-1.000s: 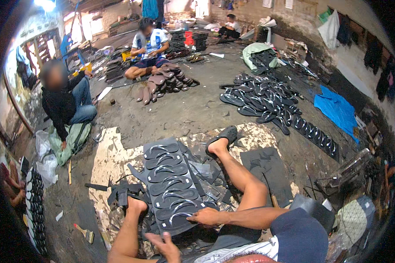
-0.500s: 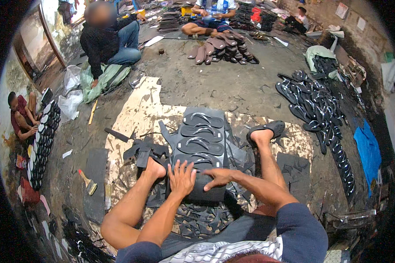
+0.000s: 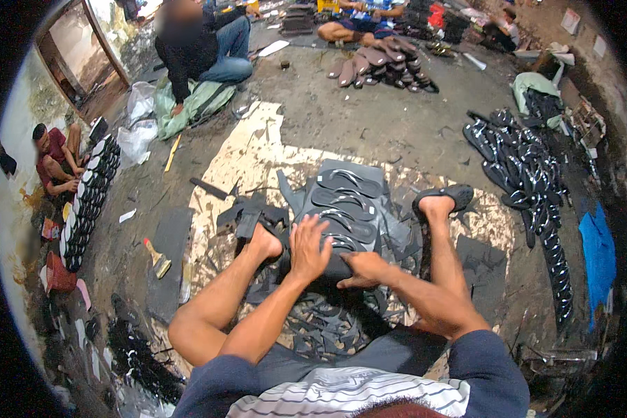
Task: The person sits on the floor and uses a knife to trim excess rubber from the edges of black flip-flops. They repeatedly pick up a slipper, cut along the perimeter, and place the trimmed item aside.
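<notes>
Between my feet lies a dark grey sheet [image 3: 375, 171], bearing a column of several black flip-flops [image 3: 347, 203] with shiny straps. Over the left side of the nearest flip-flops is my left hand [image 3: 309, 249], palm down, its fingers spread. My right hand [image 3: 366, 269] is at the near end of the column, thumb and fingers apart, pointing left. Neither hand visibly grips anything. Whether they touch the flip-flops or hover just above them I cannot tell. Under my hands the surface is dark and partly covered.
Dark offcuts [image 3: 317, 327] litter the floor below my hands. A paintbrush [image 3: 159, 260] lies left. Piled black flip-flops [image 3: 515, 160] and a blue sheet [image 3: 598, 258] are right. Brown soles [image 3: 383, 64] lie ahead. Co-workers sit ahead [image 3: 212, 49] and at left [image 3: 57, 160].
The whole view has shifted, so the scene sits further right and slightly higher. My left hand has moved forward over the near flip-flops. My right hand stays near the column's near end.
</notes>
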The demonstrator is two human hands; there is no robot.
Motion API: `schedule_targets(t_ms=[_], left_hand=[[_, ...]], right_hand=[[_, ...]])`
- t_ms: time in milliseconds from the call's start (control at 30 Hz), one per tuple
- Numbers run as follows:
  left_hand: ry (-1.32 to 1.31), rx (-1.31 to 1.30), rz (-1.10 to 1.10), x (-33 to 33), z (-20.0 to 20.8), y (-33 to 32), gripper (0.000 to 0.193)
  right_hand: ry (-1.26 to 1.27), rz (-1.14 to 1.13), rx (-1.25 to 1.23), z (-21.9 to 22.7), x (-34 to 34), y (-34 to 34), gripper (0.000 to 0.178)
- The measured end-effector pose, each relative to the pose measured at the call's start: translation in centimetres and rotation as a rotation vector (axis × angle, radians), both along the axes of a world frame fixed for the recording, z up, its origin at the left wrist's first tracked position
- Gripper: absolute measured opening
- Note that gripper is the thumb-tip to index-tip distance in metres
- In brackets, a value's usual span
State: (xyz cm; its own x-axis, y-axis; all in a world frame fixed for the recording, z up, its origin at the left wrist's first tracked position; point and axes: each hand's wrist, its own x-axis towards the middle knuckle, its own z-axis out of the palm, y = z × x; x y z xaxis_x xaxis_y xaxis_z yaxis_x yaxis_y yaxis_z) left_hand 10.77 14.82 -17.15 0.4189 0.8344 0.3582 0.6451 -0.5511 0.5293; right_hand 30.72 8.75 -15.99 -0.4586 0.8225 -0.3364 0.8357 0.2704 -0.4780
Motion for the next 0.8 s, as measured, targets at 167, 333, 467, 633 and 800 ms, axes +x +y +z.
schedule_targets(t_ms=[167, 333, 467, 633, 800], left_hand=[[0.254, -0.038, -0.210, -4.2, 4.5, -11.7, 0.051], [0.233, 0.126, -0.241, 0.2, -1.9, -4.4, 0.028], [0.333, -0.087, -0.250, 9.1, -1.9, 2.0, 0.036], [-0.027, -0.237, -0.198, 15.2, -2.5, 6.9, 0.031], [-0.284, -0.035, -0.424, 14.5, 3.3, 5.2, 0.027]], right_hand=[[0.245, -0.031, -0.610, -2.4, 2.7, -2.0, 0.107], [0.475, -0.428, -0.503, -7.6, 4.4, -2.4, 0.071], [0.260, -0.540, 0.211, -2.9, 5.6, -3.4, 0.062], [-0.061, -0.467, 0.490, 0.9, 2.3, -5.3, 0.082], [0.172, -0.572, 0.252, -1.5, 10.1, -1.4, 0.072]])
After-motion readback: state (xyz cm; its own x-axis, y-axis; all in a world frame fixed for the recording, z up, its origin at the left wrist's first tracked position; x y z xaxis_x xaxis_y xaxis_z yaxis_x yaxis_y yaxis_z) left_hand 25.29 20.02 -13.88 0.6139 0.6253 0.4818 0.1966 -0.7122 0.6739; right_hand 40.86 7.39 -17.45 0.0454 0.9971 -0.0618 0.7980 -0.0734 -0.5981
